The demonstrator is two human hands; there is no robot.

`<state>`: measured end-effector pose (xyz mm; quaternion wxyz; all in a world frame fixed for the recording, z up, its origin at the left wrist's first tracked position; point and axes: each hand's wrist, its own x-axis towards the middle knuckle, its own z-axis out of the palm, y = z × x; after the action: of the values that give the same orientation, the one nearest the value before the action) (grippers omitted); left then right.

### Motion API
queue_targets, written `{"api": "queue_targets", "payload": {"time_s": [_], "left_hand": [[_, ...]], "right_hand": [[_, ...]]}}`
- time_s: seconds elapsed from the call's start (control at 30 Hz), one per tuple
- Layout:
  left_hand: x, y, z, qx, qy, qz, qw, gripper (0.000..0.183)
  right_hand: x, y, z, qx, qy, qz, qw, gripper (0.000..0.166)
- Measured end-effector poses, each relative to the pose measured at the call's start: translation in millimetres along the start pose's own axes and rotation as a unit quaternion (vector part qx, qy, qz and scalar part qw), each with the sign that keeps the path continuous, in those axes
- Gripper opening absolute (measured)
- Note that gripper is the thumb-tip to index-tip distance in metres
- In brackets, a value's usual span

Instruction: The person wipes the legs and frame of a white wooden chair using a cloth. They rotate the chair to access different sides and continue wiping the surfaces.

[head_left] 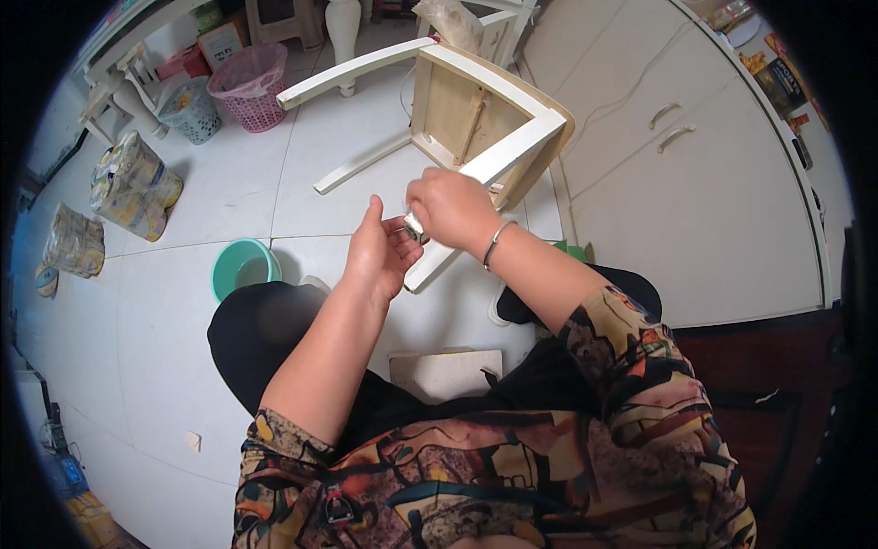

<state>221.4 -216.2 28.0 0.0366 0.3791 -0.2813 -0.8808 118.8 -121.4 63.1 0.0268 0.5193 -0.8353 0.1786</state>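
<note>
In front of me a white wooden stool (507,147) lies tipped on its side, the underside of its seat facing me and its legs pointing my way. My right hand (449,206) is curled over one leg near its tip (413,226). Whether a small thing is also under those fingers is hidden. Just left of that tip is my left hand (384,250), palm turned up, thumb raised and fingers apart. Its fingertips come close to the leg end; contact cannot be told. Lower down, another leg (432,264) rests near the floor.
A turquoise bucket (241,271) stands by my left knee. Further left are plastic-wrapped packs (137,185), a pink basket (248,88) and a grey basket (190,110). White cabinet doors (699,206) rise at the right. A pale block (446,374) lies between my legs.
</note>
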Motion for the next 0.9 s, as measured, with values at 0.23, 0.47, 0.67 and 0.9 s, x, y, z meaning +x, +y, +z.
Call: {"api": "queue_targets", "payload": {"time_s": [0.23,0.47,0.67,0.9], "left_hand": [[2,-1,-1,0.008,-0.001,0.003,1.0,0.051],[1,-3,-1,0.005,0.002,0.002,1.0,0.051],[-1,1,1,0.001,0.011,0.003,1.0,0.05],[-1,-2,1,0.004,0.013,0.001,1.0,0.049]], "right_hand": [[-3,-6,-1,-0.032,-0.009,-0.002,0.999,0.006],[0,-5,-1,-0.047,-0.033,-0.029,0.998,0.007],[2,-2,-3,-0.046,-0.033,-0.052,0.997,0.006],[-1,-1,-2,-0.039,-0.04,-0.063,0.996,0.004]]}}
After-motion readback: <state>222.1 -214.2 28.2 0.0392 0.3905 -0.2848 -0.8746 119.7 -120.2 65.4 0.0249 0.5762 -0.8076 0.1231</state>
